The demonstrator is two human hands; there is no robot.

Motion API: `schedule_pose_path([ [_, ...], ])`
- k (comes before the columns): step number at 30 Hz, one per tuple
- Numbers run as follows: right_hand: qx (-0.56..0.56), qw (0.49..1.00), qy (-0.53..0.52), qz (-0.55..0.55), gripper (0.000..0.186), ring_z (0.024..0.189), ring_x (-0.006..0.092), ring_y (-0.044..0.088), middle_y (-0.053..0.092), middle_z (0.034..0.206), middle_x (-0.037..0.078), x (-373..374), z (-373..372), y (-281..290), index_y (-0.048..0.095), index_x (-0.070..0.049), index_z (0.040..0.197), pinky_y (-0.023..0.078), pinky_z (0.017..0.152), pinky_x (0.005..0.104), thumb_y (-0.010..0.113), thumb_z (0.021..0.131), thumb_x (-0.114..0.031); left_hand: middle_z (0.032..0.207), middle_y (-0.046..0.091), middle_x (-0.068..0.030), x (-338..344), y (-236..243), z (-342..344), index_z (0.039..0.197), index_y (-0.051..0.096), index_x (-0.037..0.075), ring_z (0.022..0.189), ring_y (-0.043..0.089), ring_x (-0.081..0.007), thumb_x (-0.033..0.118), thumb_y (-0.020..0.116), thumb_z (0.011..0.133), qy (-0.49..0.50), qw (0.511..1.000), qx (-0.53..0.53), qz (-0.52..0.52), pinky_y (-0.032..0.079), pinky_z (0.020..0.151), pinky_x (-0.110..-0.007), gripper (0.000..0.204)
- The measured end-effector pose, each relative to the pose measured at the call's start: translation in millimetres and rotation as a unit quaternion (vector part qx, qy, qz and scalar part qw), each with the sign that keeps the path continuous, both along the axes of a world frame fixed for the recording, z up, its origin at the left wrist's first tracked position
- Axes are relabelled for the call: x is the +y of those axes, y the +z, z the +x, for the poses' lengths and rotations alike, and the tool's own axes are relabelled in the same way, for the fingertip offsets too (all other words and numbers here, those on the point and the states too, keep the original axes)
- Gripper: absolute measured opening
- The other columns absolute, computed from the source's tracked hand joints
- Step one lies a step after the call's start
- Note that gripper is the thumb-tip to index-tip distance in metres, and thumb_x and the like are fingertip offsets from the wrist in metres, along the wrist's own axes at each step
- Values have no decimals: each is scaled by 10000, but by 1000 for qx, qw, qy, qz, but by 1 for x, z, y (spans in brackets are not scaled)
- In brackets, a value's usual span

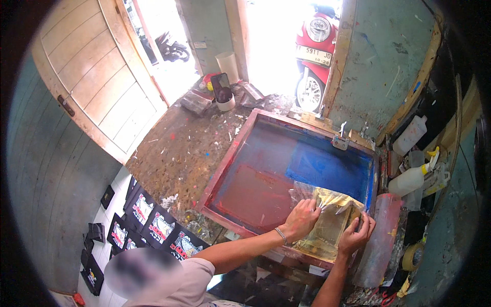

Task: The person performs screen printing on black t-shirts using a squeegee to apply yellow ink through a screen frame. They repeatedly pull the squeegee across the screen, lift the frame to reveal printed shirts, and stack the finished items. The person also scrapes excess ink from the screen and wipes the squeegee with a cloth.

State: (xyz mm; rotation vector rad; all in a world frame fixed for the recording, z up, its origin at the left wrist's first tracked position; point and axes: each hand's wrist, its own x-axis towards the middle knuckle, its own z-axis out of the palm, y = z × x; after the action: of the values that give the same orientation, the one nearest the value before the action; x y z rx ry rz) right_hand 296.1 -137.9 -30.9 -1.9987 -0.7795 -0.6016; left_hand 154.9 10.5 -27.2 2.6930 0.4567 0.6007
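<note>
Holding a yellow-stained clear film point(327, 225) in both hands, over the near right corner of a red-rimmed screen frame point(228, 158). Pinching the upper left part with the left hand point(302, 220), curled up pretty tight, fingertips mostly tucked out of sight. Gripping the other side with the right hand point(355, 235), thumb in front, fingers bent round the edge and partly hidden. Can't tell how much film is bunched in there. Can't tell either whether stuck to the mesh point(250, 194) or lying loose lower down, and hard to trace the bottom edge with all that shine.

Hiding a chunk of the frame's near rim with the left forearm, bracelet point(280, 235) on the wrist. Losing the right forearm at the lower edge of the view. Can see a blue patch point(327, 163) on the mesh, partly covered by the film.

Just right of the frame, got a pinkish plastic sheet point(378, 230), then a spray bottle point(409, 180) and a tape roll point(410, 257) amid clutter. Lower left, can spot black printed pieces point(161, 225) overlapping, next to a blurred patch point(143, 271), impossible to read. Out the doorway, a red motorbike point(313, 41), kinda lost up top in the glare.
</note>
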Motion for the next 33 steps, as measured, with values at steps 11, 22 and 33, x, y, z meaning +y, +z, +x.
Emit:
schedule_pose_path([
  [11,8,1000,3,17,207,1022,363,635,628,1081,185,-1,-6,4,666,47,1124,529,910,437,614,956,-61,902,548,-150,-32,-9,-11,948,617,28,880,585,-323,60,632,812,11,998,-46,-28,490,769,-462,141],
  [22,64,997,44,-28,74,771,324,664,633,873,116,-13,-14,13,723,-40,960,539,686,406,719,899,-82,853,571,-148,-27,-4,-9,882,658,33,829,606,-355,86,678,884,10,996,-34,-80,496,741,-471,56],
  [33,59,993,63,-75,62,736,323,643,614,797,125,-56,-58,9,731,-8,903,508,652,424,755,846,-18,857,583,-146,-22,4,-42,893,660,35,854,598,-361,74,699,831,5,999,-24,-36,487,770,-465,83],
])
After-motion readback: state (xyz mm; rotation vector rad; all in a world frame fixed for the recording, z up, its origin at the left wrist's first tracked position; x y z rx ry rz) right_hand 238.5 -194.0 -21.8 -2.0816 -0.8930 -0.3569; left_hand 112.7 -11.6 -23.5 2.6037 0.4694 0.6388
